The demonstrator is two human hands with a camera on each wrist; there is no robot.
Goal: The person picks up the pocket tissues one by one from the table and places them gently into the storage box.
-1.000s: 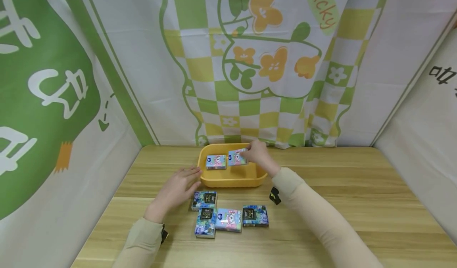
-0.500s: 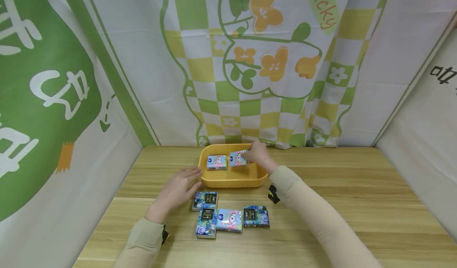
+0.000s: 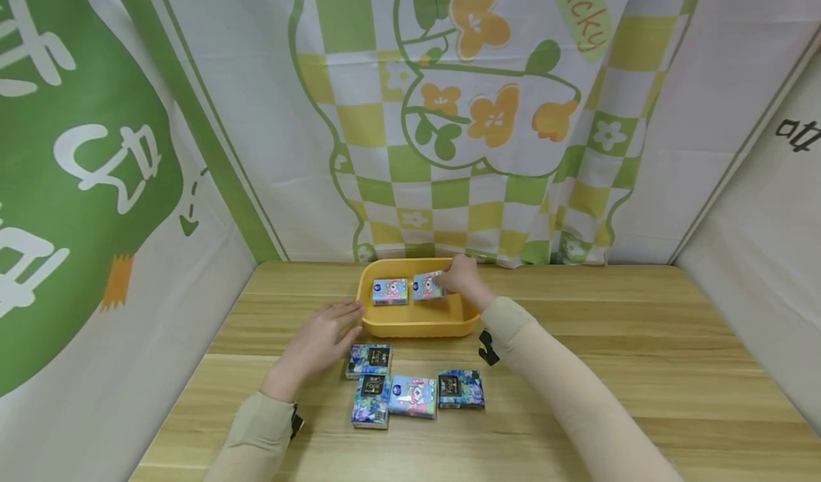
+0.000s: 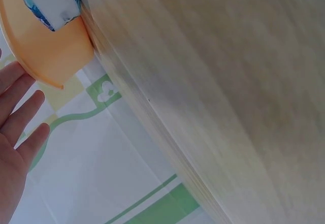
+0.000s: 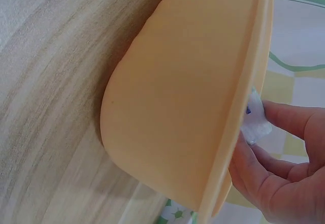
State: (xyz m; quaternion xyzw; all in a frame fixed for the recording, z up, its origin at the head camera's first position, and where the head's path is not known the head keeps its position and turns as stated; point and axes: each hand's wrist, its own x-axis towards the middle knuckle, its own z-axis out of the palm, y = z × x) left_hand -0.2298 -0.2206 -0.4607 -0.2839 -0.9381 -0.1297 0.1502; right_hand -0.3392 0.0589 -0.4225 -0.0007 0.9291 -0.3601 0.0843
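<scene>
Cartoon-print tissue pack (image 3: 425,286): in right hand's (image 3: 467,280) grip, fingers and thumb pinching its right end; pack extends leftward from grip, inside yellow basket (image 3: 417,331), long axis roughly along basket's length. Contact with basket floor: cannot tell. Right hand nearer; left hand (image 3: 323,339) at basket's left rim, fingers extended, holding nothing. Second pack (image 3: 389,291) in basket's left half. Wooden desk (image 3: 616,311) under basket; floral packs (image 3: 370,407) on its near side; checked curtain (image 3: 449,190) behind.
</scene>
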